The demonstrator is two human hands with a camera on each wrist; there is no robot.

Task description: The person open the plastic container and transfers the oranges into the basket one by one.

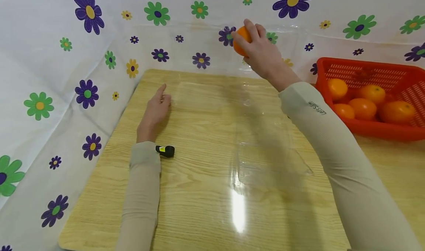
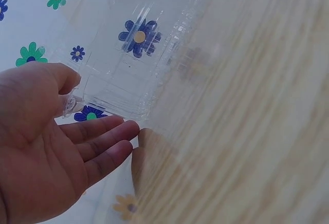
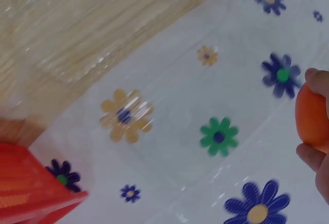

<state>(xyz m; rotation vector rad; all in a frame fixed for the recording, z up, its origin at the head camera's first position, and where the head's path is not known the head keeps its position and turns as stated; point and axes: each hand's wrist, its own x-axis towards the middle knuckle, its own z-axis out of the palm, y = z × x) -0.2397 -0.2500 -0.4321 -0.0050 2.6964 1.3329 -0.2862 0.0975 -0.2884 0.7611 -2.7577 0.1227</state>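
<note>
My right hand grips an orange by its sides, held up in front of the flowered backdrop. In the right wrist view the orange shows at the right edge, with a thumb and a finger on it. A large clear plastic container lies on the table, hard to make out through its glare. My left hand is at the far left of the clear plastic. In the left wrist view its thumb and fingers pinch a corner of the container.
A red slotted basket stands at the right with several oranges in it. The wood-grain table meets a white flowered sheet at the back and left. A small black device sits by the left sleeve.
</note>
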